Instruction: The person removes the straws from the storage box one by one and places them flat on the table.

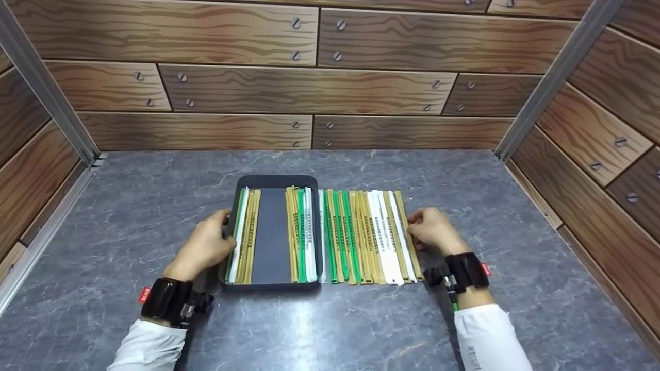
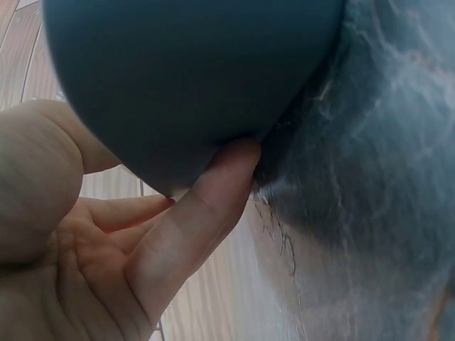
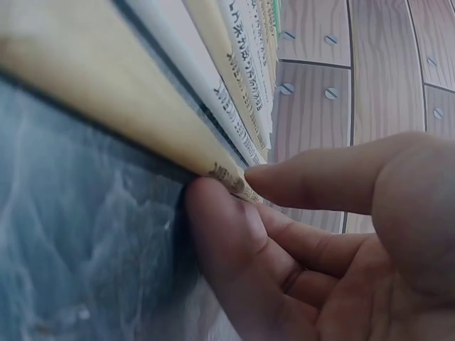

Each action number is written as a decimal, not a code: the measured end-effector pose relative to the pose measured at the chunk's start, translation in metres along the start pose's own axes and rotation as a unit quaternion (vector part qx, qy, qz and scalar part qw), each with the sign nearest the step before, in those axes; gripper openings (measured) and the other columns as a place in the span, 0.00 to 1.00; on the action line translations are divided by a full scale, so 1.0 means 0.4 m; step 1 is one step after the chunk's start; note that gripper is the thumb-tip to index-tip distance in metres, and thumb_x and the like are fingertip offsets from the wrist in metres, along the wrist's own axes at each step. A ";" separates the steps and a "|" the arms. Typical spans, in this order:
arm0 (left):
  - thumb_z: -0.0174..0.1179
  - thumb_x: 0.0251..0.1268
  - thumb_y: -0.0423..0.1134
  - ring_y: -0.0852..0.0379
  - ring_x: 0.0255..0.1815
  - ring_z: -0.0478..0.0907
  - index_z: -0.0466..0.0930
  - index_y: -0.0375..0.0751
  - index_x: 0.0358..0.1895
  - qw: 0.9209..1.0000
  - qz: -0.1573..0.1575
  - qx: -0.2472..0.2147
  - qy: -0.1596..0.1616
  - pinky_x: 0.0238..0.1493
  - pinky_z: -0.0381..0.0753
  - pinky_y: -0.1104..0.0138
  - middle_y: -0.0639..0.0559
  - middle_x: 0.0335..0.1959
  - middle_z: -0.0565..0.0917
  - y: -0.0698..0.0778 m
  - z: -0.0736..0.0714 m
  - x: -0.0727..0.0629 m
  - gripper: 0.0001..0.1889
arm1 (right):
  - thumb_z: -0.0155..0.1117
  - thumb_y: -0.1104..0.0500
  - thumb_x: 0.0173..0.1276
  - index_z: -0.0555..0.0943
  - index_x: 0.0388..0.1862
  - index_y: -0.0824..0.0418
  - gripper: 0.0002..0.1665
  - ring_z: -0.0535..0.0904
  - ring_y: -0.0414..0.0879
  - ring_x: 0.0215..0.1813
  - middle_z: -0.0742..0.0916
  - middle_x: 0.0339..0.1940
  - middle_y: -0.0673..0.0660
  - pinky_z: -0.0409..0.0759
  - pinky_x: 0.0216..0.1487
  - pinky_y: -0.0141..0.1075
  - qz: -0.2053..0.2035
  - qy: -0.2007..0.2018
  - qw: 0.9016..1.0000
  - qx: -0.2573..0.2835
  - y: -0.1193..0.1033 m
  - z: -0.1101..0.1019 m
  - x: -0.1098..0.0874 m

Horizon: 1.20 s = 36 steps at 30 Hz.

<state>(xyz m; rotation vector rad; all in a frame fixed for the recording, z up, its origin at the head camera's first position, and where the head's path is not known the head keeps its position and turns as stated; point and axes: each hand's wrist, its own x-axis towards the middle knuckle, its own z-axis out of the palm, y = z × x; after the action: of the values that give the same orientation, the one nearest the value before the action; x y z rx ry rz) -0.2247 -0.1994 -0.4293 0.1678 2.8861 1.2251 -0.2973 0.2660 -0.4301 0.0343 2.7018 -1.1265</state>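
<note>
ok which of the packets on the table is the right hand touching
The tan packet at the far right end of the row; the right hand pinches its outer edge, while the white and green ones lie further left.

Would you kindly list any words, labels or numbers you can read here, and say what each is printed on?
Nothing can be quoted with certainty.
Dark print runs along the white sleeves and tan sleeves in the row on the table: too small to read in the head view.
In the right wrist view the white sleeve carries characters, too blurred to make out.
Red tags on both wristbands: lettering unreadable.
The dark tray shows no text.
</note>
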 end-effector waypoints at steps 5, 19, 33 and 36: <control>0.55 0.59 0.24 0.33 0.57 0.81 0.63 0.22 0.74 1.000 -0.001 0.005 0.000 0.62 0.81 0.43 0.24 0.62 0.78 0.000 0.000 0.001 0.35 | 0.55 0.69 0.68 0.77 0.62 0.79 0.24 0.82 0.44 0.25 0.87 0.41 0.68 0.88 0.27 0.36 -0.002 -0.003 1.000 -0.011 -0.003 0.001 0.000; 0.56 0.61 0.23 0.30 0.58 0.81 0.60 0.22 0.75 1.000 -0.007 0.000 -0.006 0.62 0.82 0.43 0.23 0.64 0.76 0.004 0.000 -0.002 0.36 | 0.58 0.67 0.68 0.79 0.60 0.78 0.24 0.81 0.44 0.24 0.87 0.38 0.65 0.86 0.24 0.36 -0.005 0.003 1.000 -0.003 -0.006 0.007 -0.002; 0.56 0.61 0.24 0.30 0.61 0.79 0.58 0.20 0.75 1.000 -0.013 -0.014 -0.011 0.64 0.80 0.43 0.22 0.65 0.75 0.002 0.004 0.001 0.36 | 0.65 0.61 0.70 0.77 0.66 0.70 0.27 0.86 0.58 0.51 0.86 0.56 0.67 0.89 0.47 0.46 -0.178 0.065 0.982 0.001 -0.240 0.072 -0.067; 0.56 0.61 0.24 0.29 0.61 0.79 0.58 0.21 0.75 1.000 -0.018 -0.017 -0.010 0.64 0.81 0.44 0.23 0.66 0.75 0.001 0.002 0.000 0.36 | 0.65 0.59 0.71 0.78 0.66 0.67 0.27 0.85 0.55 0.52 0.85 0.57 0.65 0.88 0.50 0.43 -0.204 0.025 0.979 -0.019 -0.331 0.119 -0.068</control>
<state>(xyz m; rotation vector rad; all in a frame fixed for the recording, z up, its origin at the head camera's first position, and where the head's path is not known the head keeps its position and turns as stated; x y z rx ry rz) -0.2246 -0.1984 -0.4295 0.1262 2.8361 1.2574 -0.2753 0.1404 -0.3645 -0.5255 2.8532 -1.1861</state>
